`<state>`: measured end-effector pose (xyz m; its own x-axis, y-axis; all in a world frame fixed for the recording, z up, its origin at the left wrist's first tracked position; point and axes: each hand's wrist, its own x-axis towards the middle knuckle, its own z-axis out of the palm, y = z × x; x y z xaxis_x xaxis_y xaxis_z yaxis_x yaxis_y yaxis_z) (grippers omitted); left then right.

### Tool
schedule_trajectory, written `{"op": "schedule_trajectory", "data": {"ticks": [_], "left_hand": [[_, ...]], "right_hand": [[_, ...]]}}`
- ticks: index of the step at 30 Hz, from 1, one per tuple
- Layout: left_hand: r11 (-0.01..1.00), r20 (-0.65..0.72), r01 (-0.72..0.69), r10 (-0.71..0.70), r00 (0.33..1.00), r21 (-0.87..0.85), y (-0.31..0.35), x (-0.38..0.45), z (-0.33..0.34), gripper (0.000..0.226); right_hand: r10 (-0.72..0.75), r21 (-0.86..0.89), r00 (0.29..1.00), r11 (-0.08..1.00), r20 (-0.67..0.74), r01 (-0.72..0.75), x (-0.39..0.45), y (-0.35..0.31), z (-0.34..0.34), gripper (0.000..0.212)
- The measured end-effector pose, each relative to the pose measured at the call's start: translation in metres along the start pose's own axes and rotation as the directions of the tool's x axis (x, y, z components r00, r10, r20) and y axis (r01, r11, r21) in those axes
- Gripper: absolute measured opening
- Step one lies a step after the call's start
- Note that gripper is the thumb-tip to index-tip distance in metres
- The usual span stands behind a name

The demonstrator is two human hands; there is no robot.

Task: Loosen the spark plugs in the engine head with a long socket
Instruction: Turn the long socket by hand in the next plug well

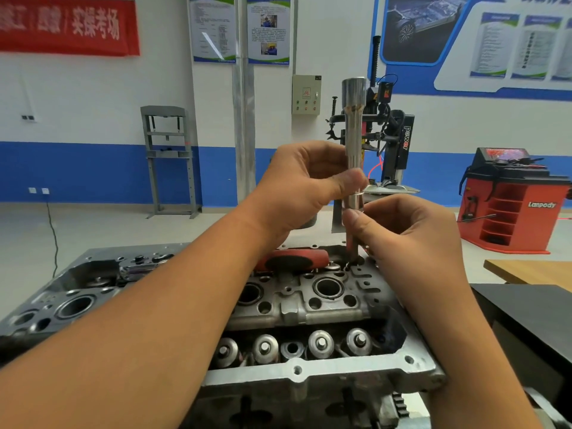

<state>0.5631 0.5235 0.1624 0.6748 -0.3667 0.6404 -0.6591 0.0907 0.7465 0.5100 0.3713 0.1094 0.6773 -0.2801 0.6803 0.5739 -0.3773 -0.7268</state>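
Steel long socket (pixel 353 140), polished and tubular, stands upright over a far plug well of the grey aluminium engine head (pixel 309 308), left hand (pixel 297 187) pinching mid-shaft, right hand (pixel 402 230) pinching the lower end; seating step, next needs the red-handled ratchet (pixel 294 260).

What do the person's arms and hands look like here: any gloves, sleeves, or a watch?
Both forearms are bare as far as the frame shows, with no sleeve in view. The left hand and the right hand wear no gloves. No watch, ring, wristband or marking shows on either wrist or on the visible fingers. The fingernails that show are short and plain.
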Motion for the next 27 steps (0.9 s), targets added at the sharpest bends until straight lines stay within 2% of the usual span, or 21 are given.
{"op": "schedule_trajectory", "data": {"ticks": [3,8,15,20,23,27], "left_hand": [[1.0,-0.031,-0.008,0.009,0.999,0.013,0.0017,-0.0009,-0.0017,0.016],[0.997,0.089,0.062,-0.065,0.994,0.038,-0.0007,-0.0001,0.0011,0.021],[1.0,-0.03,0.023,-0.022,0.999,0.016,-0.0019,0.0006,-0.0027,0.012],[0.998,0.104,0.003,0.003,0.995,-0.059,0.0001,-0.0006,0.0012,0.022],[0.999,0.065,-0.027,0.028,0.998,-0.02,-0.0019,0.0006,0.0006,0.02],[1.0,0.018,0.012,-0.012,1.0,-0.011,0.0008,0.0007,-0.0022,0.02]], "right_hand": [[-0.002,0.004,1.0,1.0,0.019,0.002,-0.0006,-0.0005,-0.0004,0.016],[0.0,-0.013,1.0,1.0,0.01,0.001,0.0009,0.0008,0.001,0.013],[0.004,0.015,1.0,1.0,-0.003,-0.004,0.0006,0.0016,0.0004,0.017],[-0.003,0.013,1.0,1.0,0.026,0.002,0.0022,0.0031,0.0012,0.01],[0.002,0.019,0.999,1.0,0.046,-0.003,0.0025,0.0035,0.0006,0.008],[0.004,0.043,0.999,0.999,0.033,-0.006,0.0019,0.0027,-0.0001,0.011]]}}
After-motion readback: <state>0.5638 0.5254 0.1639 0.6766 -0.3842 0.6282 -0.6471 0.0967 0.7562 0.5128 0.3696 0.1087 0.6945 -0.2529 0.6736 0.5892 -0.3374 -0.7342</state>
